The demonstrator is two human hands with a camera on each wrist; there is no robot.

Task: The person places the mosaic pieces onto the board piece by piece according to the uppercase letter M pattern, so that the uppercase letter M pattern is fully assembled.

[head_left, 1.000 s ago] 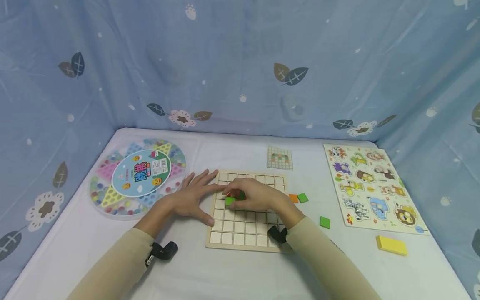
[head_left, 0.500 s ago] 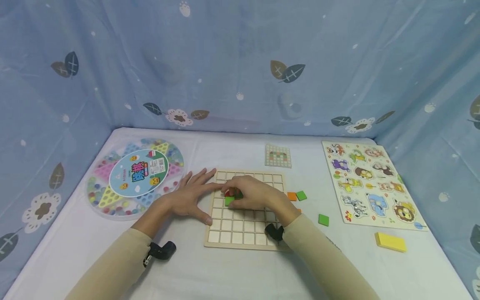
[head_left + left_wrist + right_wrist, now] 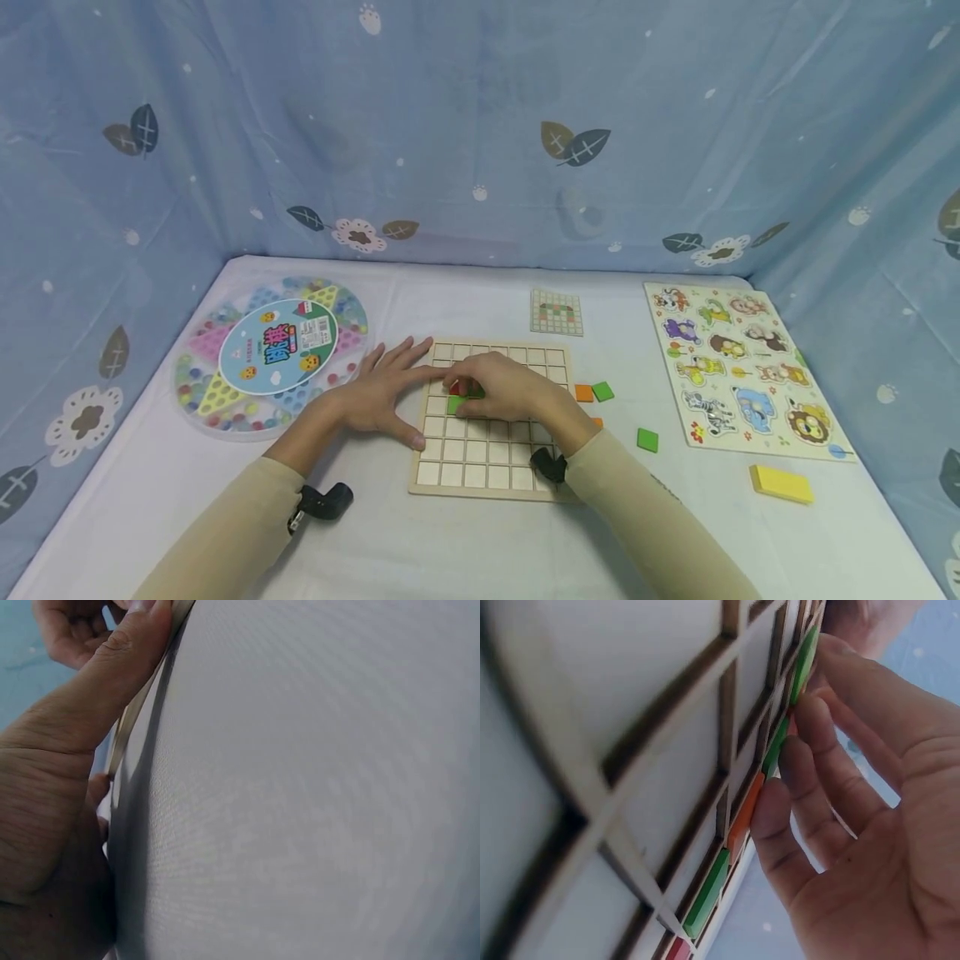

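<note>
**Green tile under the right thumb, at the left side of the grid board**

The green tile (image 3: pixel 454 405) is square, so neither side reads as a long axis; its edges run roughly with the lines of the grid board (image 3: pixel 476 475), left to right and near to far. It lies in the second column from the left; whether it is fully down in its square cannot be told. The right wrist view shows it nearly edge-on.

The right hand (image 3: pixel 501 388) is bent over it from the right: the thumb touches the tile's right part, and the fingertips are at its far side, by a red tile (image 3: pixel 453 388). Whether thumb and finger pinch it cannot be told.

Compared with half a second ago, the tile sits slightly farther left, while both hands are in almost the same places.

The left hand (image 3: pixel 378 397) is spread, its thumb on the board's left edge and its forefinger reaching to the right hand's fingertips.

Right of the board lie an orange tile (image 3: pixel 583 392), a loose green tile (image 3: pixel 603 391) and another green tile (image 3: pixel 648 440) nearer. Beyond the board is a pattern card (image 3: pixel 556 312); far right, an animal puzzle (image 3: pixel 750 354).
</note>
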